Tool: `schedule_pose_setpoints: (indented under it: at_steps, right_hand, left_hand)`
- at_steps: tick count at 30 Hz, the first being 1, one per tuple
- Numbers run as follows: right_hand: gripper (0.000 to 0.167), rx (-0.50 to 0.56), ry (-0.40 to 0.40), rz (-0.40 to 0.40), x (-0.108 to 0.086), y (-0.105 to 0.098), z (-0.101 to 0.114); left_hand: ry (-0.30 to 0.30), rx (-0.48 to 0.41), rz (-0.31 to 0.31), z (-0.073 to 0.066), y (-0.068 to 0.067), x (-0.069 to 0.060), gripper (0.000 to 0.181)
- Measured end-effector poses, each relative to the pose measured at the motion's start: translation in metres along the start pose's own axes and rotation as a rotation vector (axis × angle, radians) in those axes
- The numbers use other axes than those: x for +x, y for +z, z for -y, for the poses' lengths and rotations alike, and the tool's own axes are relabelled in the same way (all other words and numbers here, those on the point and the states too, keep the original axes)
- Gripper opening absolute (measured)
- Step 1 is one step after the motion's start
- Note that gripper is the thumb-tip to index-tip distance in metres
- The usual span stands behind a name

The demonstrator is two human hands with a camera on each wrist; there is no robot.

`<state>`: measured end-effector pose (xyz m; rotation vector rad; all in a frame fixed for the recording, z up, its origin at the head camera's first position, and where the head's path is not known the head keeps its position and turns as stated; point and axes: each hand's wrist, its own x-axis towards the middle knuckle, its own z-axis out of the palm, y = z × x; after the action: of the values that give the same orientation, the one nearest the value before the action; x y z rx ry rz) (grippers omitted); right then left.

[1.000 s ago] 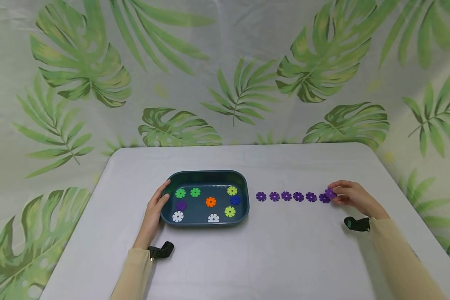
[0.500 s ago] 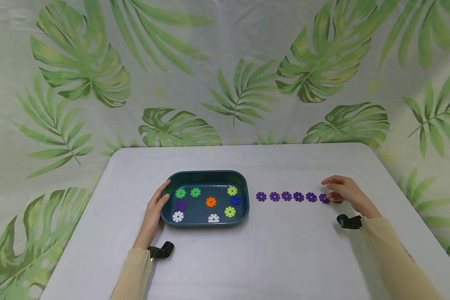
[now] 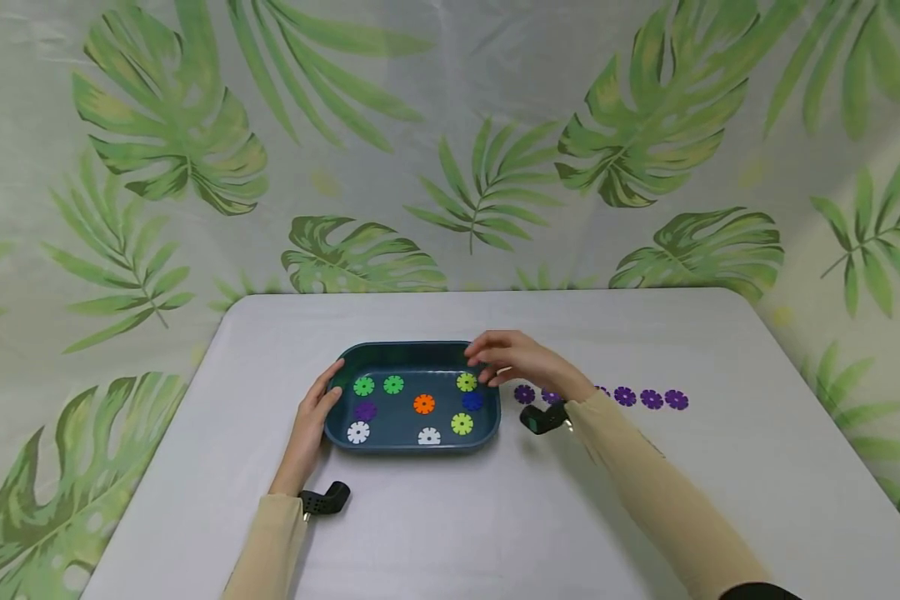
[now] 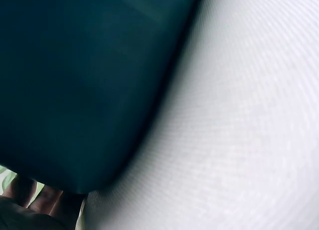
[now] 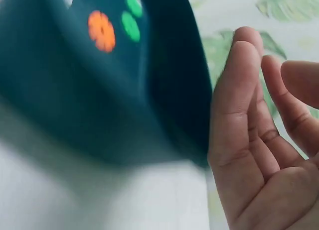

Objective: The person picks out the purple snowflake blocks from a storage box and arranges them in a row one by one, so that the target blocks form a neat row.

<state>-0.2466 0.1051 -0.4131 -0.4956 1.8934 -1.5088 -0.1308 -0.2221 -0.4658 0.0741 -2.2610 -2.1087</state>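
A dark teal tray (image 3: 390,451) lies on the table, with the left hand (image 3: 309,427) gripping its left rim. In the left wrist view, fingertips (image 4: 45,200) show beside the tray's outer wall. Above the tray's right end hovers the right hand (image 3: 521,357), fingers loosely bent and holding nothing. Inside the tray are notched plastic discs: an orange disc (image 3: 423,404), a purple disc (image 3: 365,410), a blue disc (image 3: 472,402), two green, two white and two yellow ones. A row of purple discs (image 3: 651,399) runs along the table right of the tray, partly hidden by the right forearm.
A white cloth covers the table (image 3: 435,533). Behind it hangs a leaf-patterned curtain (image 3: 495,275). Each wrist carries a small black camera; the right camera (image 3: 543,418) sits close to the near side of the disc row.
The right hand has let go of a purple disc at the row's right end and moved left to the tray. The left hand stays on the rim.
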Motion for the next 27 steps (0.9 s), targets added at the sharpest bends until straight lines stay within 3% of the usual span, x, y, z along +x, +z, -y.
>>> schedule_pose_setpoints:
  at_steps: [7, 14, 21, 27]
  right_hand:
    - [0.028, -0.02, 0.053, 0.183, 0.057, 0.065, 0.012]
    - [0.027, -0.07, 0.132, 0.262, 0.095, 0.112, 0.015]
    - [0.028, -0.141, 0.192, 0.293, 0.112, 0.135, 0.016]
    - [0.025, -0.169, 0.21, 0.283, 0.114, 0.139, 0.016]
  left_hand:
    - [0.0, 0.004, 0.006, 0.0, -0.001, 0.001, 0.047]
    - [-0.01, -0.003, 0.015, 0.0, -0.001, 0.0, 0.047]
    - [-0.003, -0.004, 0.016, -0.001, -0.002, 0.0, 0.046]
    - [0.002, 0.001, 0.007, -0.001, -0.001, 0.0, 0.046]
